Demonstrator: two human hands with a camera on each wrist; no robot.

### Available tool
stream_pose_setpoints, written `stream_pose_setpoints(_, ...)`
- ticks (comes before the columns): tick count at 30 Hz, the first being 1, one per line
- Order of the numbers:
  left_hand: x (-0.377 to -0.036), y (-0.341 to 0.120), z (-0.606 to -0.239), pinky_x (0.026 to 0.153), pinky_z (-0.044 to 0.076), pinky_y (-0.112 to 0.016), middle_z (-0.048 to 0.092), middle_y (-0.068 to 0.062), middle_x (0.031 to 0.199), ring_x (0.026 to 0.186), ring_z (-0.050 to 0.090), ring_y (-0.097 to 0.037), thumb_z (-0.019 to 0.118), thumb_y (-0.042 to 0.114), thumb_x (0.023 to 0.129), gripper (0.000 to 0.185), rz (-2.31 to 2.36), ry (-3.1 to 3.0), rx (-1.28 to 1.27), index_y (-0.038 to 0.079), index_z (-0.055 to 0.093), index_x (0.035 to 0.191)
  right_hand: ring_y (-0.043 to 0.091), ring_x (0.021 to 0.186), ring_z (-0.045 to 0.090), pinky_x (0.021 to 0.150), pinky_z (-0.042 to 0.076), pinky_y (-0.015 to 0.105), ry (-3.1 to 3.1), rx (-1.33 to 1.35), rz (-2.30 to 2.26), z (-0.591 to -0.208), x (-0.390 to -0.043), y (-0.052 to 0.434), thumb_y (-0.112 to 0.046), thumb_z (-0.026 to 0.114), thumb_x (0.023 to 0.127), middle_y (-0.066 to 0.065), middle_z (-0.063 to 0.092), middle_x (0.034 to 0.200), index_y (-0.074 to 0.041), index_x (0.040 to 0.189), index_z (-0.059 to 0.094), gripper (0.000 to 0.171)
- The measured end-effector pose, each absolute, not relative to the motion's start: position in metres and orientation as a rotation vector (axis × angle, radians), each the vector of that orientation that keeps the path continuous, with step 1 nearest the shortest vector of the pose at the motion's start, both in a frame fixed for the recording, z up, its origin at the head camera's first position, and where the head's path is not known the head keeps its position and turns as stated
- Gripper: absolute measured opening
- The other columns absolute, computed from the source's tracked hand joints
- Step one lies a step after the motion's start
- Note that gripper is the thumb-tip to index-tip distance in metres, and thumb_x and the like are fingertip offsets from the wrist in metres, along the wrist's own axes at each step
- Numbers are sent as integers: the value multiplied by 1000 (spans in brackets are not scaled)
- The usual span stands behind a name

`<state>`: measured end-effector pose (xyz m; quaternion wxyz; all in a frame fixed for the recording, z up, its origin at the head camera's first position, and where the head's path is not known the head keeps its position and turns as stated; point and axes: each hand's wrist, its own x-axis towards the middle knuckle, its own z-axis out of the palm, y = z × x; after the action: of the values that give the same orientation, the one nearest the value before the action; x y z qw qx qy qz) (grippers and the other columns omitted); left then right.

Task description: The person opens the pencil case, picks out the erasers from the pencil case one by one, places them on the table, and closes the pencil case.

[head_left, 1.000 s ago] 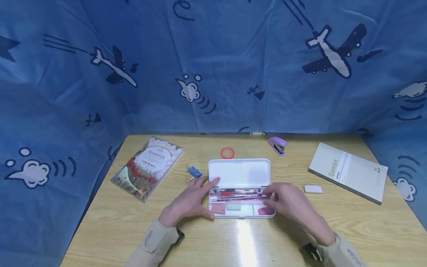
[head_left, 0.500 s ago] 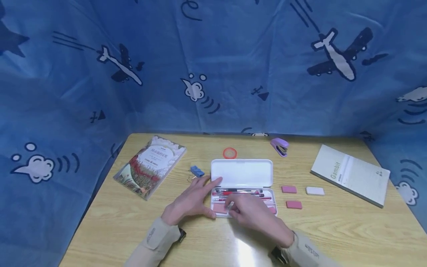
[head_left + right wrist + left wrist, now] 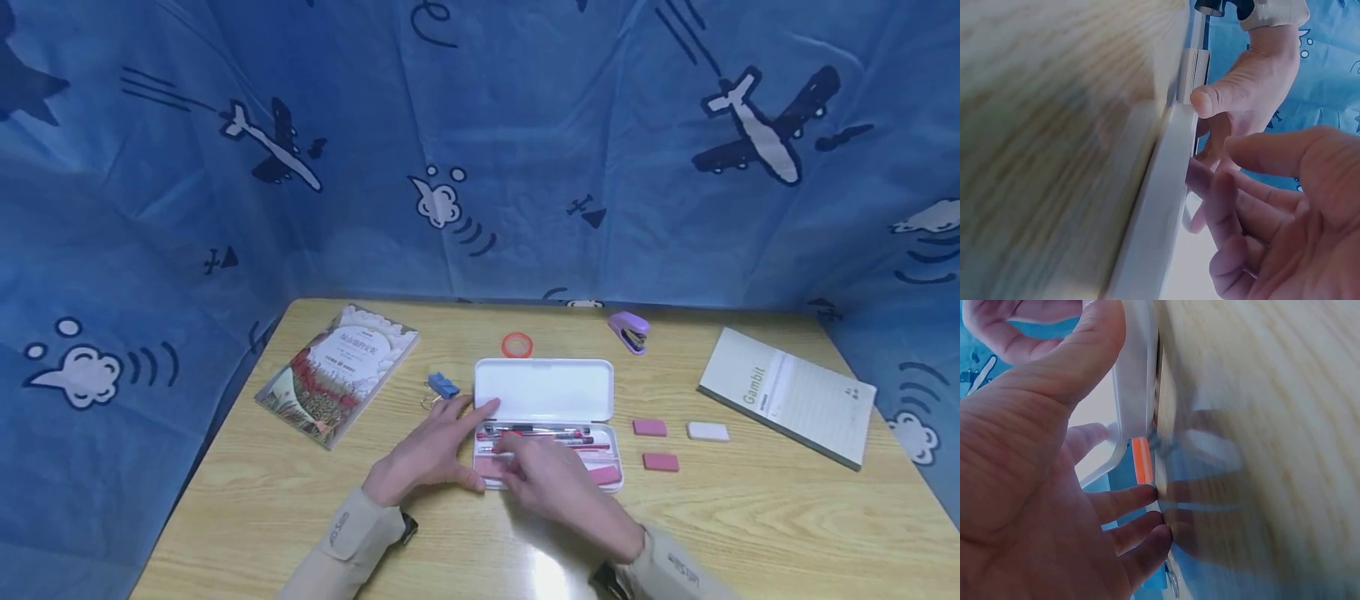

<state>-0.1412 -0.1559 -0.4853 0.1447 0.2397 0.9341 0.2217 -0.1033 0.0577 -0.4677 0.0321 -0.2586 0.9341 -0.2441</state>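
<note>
While left hand [image 3: 424,454] touches 1 case [image 3: 543,390], 3 erasers [image 3: 649,427] outside.

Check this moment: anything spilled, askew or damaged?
Nothing looks spilled or damaged. The book and notebook lie slanted on the table, and two pink erasers sit loose beside the open pencil case; mildly untidy, not odd.

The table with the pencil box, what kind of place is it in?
Probably a study or craft corner: the wooden table holds an open pencil box, a notebook and a purple stapler. Blue airplane-print cloth hides what's behind, so the room itself is unclear.
</note>
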Motion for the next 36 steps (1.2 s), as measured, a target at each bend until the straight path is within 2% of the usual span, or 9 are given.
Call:
stream_pose_setpoints(3,-141,-156,-485,118,36,-62,22,-17,168,152,23,-42,91,50,66,118,637,2693,684,33,24,162,18,75,72,61,55,27,2892,-759,-771,-466,-105,56,-13,80,81,1,78,85,-14,112,71,32)
stream_pose_setpoints(5,-141,-155,-484,118,36,-62,22,-17,168,152,23,-42,91,49,66,118,636,2693,681,33,24,162,14,68,67,58,52,25,2902,-762,-779,-467,-108,54,-12,81,79,-2,76,78,-13,108,73,29)
stream_pose_setpoints(9,-141,-155,-484,118,34,-63,22,-18,168,153,22,-43,91,49,66,118,632,2689,680,33,24,162,5,55,49,52,40,19,2929,-810,-767,-470,-112,50,-8,81,77,-9,62,63,-14,86,73,13)
stream_pose_setpoints(11,-142,-154,-483,119,34,-63,21,-18,168,153,21,-43,91,50,66,118,631,2688,681,33,24,162,4,53,43,50,36,18,2939,-823,-763,-471,-114,48,-5,80,75,-11,56,59,-15,75,70,14)
stream_pose_setpoints(16,-142,-154,-483,119,33,-63,21,-17,168,153,20,-43,91,49,66,118,635,2691,686,33,24,162,3,51,42,52,38,17,2960,-835,-744,-472,-117,45,2,76,70,-10,57,56,-16,64,67,21)
stream_pose_setpoints(21,-142,-153,-483,118,34,-63,22,-18,168,153,22,-44,91,49,66,118,638,2694,711,31,25,162,6,54,47,55,41,19,2962,-827,-701,-472,-117,47,2,74,69,-7,62,61,-15,69,70,18)
stream_pose_setpoints(28,-142,-152,-483,118,35,-63,23,-20,167,152,24,-44,90,51,66,118,639,2694,716,31,26,162,12,71,59,65,49,27,3067,-783,-695,-469,-114,66,-14,87,72,-6,67,78,-18,89,77,20)
stream_pose_setpoints(32,-142,-153,-483,118,35,-62,23,-19,167,152,23,-44,90,50,66,118,628,2690,691,32,25,162,14,77,67,70,55,31,3123,-789,-728,-467,-112,86,-14,87,74,-4,75,83,-18,90,78,19)
stream_pose_setpoints(36,-142,-153,-484,119,33,-62,21,-17,168,153,22,-43,91,49,67,118,633,2680,651,33,23,162,15,80,67,73,55,34,3148,-723,-728,-465,-108,111,-8,86,74,-2,77,88,-17,93,79,22)
